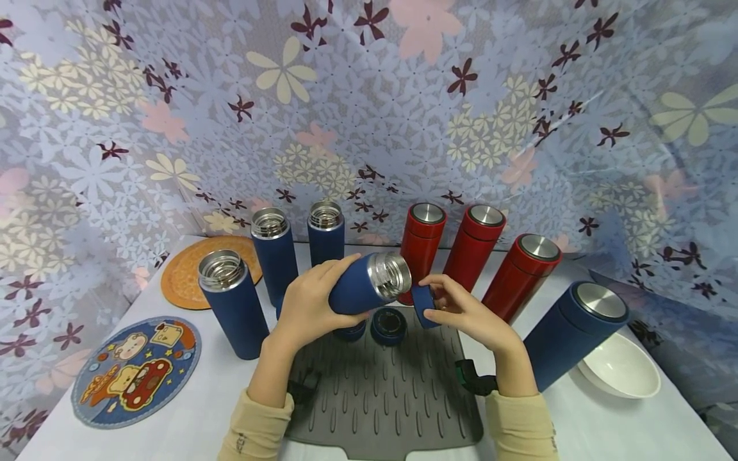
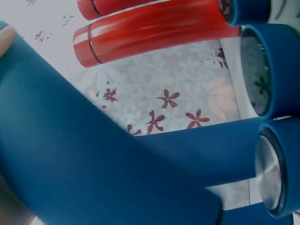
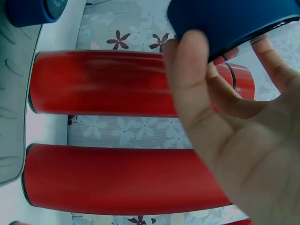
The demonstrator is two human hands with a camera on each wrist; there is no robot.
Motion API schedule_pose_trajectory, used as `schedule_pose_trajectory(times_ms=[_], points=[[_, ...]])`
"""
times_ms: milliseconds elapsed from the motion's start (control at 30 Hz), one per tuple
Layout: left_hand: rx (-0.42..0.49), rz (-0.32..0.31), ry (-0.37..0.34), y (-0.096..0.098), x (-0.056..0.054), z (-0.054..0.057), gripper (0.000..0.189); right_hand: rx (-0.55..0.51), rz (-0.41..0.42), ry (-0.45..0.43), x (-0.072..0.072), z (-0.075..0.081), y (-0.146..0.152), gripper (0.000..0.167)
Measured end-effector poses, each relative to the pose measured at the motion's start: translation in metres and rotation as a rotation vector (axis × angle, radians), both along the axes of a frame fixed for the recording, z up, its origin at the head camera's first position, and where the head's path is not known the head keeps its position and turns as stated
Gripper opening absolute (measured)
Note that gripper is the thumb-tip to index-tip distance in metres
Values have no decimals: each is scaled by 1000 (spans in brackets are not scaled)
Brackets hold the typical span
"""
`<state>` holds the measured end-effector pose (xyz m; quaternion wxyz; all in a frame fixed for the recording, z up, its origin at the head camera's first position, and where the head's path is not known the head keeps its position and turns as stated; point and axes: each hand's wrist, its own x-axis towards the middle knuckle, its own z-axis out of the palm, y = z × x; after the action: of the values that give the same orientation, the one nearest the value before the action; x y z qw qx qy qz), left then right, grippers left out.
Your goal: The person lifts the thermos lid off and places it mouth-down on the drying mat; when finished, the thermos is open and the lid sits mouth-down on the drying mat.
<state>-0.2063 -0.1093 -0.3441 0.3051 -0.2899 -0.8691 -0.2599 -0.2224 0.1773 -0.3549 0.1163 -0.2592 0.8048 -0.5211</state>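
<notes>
My left hand (image 1: 308,301) grips a blue thermos (image 1: 353,291) by its body, tilted on its side with its bare steel mouth facing right. In the left wrist view the body of this thermos (image 2: 89,140) fills the lower left. Just right of the mouth, apart from it, my right hand (image 1: 469,314) pinches a blue lid (image 1: 424,304) between thumb and fingers. The right wrist view shows this lid (image 3: 229,21) above the thumb. Below the hands, more blue lids (image 1: 389,328) rest at the back of a grey mat (image 1: 375,397).
Three uncapped blue thermoses (image 1: 237,314) stand at the left, near an orange round mat (image 1: 190,275) and a cartoon mat (image 1: 173,378). Three capped red thermoses (image 1: 521,275) stand back right. Beyond them are a capped blue thermos (image 1: 571,330) and a white bowl (image 1: 625,368).
</notes>
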Motion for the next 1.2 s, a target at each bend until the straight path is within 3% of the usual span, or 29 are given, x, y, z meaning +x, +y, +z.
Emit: schedule_pose_trajectory(times_ms=[200,467,633,900,1200], points=[[226,-15,-182,8,-6,6,87,69,-44,-2,-1,-2,0,49],[441,-90,-364,25,-30,-7,85,106,-54,-12,-2,-2,-1,50],[451,-62,-419,34,-46,-18,82,115,-59,-11,-4,-4,-1,51],[421,-20,-471,41,-58,-36,84,150,-80,0,-4,-6,-1,48],[400,17,-498,47,-71,-36,88,195,-101,19,-4,-5,1,46]])
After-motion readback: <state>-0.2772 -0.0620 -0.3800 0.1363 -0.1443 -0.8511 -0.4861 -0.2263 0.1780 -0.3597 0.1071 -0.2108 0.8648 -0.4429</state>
